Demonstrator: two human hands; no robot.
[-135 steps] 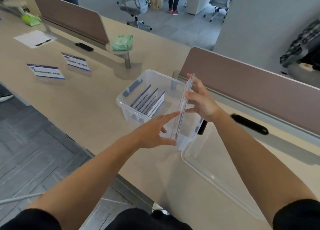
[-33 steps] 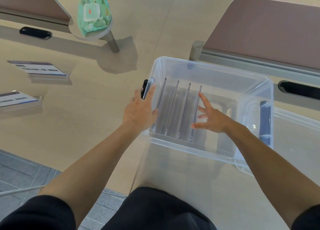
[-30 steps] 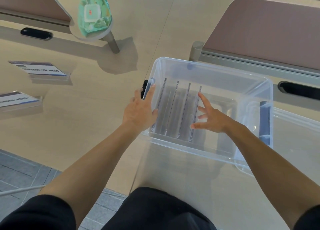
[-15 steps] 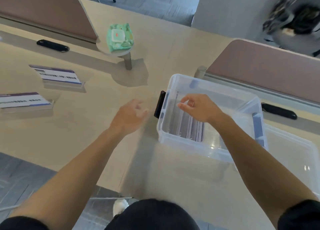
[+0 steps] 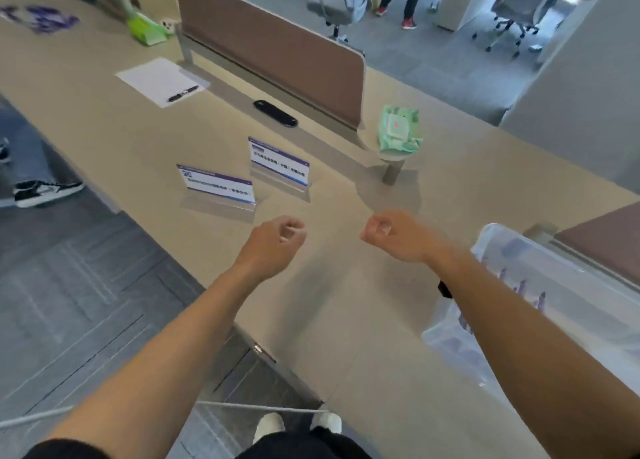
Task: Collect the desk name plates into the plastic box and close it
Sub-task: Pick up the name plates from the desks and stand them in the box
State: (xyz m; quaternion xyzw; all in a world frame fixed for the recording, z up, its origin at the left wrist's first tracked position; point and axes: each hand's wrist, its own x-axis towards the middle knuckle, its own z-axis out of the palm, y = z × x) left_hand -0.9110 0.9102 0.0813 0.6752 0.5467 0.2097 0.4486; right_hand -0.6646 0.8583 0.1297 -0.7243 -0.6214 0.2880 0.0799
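Because both hands are empty and only loosely curled, the left hand (image 5: 273, 242) and the right hand (image 5: 391, 235) hover above the tabletop (image 5: 104, 119) with fingers half folded and nothing pinched between them.

In the head view, two desk name plates stand on the tabletop just beyond the hands: the nearer name plate (image 5: 216, 187) to the left and the farther name plate (image 5: 278, 162) slightly behind and to its right, close together but apart. Each is a clear stand with a white and purple card leaning back from its base. Their printed faces point toward the person and a little leftward, and their long axes run roughly left to right across the view, dropping toward the right.

The plastic box (image 5: 554, 306) sits at the right edge, partly behind the right forearm, with plates already standing inside it, only their purple edges showing. No lid is visible here.

The likely trouble: the stands look smooth and light, so a pinch on the leaning card alone could slip or tip one into its neighbour. Reaching for both at once risks knocking one flat. Swinging back to the box, the right forearm could bump its near rim and topple the upright plates inside.
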